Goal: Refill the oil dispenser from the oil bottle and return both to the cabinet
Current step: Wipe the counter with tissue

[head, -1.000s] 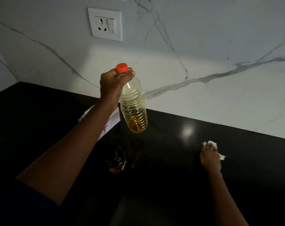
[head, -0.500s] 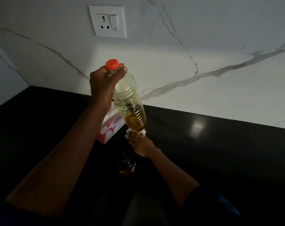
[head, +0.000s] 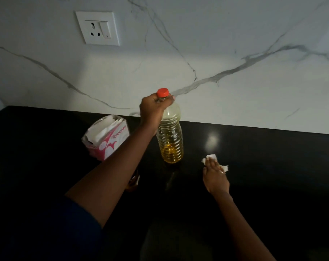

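A clear ribbed oil bottle [head: 170, 140] with an orange cap [head: 162, 92] stands upright on the black counter [head: 272, 166], about a quarter full of yellow oil. My left hand [head: 154, 108] grips its neck just under the cap. The oil dispenser [head: 133, 182] is a small dark jar, mostly hidden behind my left forearm. To the right, my right hand [head: 215, 176] presses flat, with straight fingers, on a white tissue [head: 211, 158] lying on the counter.
An opened pink and white tissue pack [head: 107, 138] sits left of the bottle near the wall. A marble backsplash with a white wall socket [head: 97, 28] rises behind the counter.
The bottle came down from the air and now stands on the counter. My right hand slid the tissue from under the bottle out to the right.
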The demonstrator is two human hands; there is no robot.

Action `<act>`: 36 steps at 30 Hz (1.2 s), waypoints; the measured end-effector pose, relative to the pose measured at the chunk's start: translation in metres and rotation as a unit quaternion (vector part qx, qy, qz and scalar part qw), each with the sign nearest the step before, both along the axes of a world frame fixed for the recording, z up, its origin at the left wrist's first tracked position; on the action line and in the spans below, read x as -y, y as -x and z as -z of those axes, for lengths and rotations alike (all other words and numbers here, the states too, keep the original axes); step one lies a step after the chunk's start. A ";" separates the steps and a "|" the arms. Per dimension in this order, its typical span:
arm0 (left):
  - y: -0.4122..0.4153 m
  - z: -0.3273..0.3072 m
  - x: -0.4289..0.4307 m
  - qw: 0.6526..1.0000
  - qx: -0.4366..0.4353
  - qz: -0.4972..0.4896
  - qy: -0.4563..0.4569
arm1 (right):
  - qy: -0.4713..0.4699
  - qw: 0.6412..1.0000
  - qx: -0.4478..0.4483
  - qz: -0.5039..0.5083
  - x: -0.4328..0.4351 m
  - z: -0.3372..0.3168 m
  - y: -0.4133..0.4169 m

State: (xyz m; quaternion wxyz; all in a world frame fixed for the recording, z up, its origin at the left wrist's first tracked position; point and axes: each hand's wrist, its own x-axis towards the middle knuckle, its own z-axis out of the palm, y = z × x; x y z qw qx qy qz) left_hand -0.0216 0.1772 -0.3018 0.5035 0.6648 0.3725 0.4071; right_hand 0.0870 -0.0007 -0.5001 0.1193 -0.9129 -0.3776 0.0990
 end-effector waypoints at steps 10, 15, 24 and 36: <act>-0.013 0.015 0.027 0.995 -0.049 0.080 -0.036 | 0.029 0.996 -0.014 0.079 0.064 0.008 0.005; -0.013 0.013 0.025 0.988 -0.097 0.108 -0.048 | 0.030 0.996 -0.023 0.078 0.070 0.003 0.022; 0.012 0.004 0.019 0.975 -0.137 0.173 -0.035 | 0.041 0.998 0.000 0.052 0.076 0.003 0.053; 0.166 0.061 0.004 0.996 -0.060 0.025 0.052 | 0.032 0.997 0.020 0.071 0.056 -0.001 0.080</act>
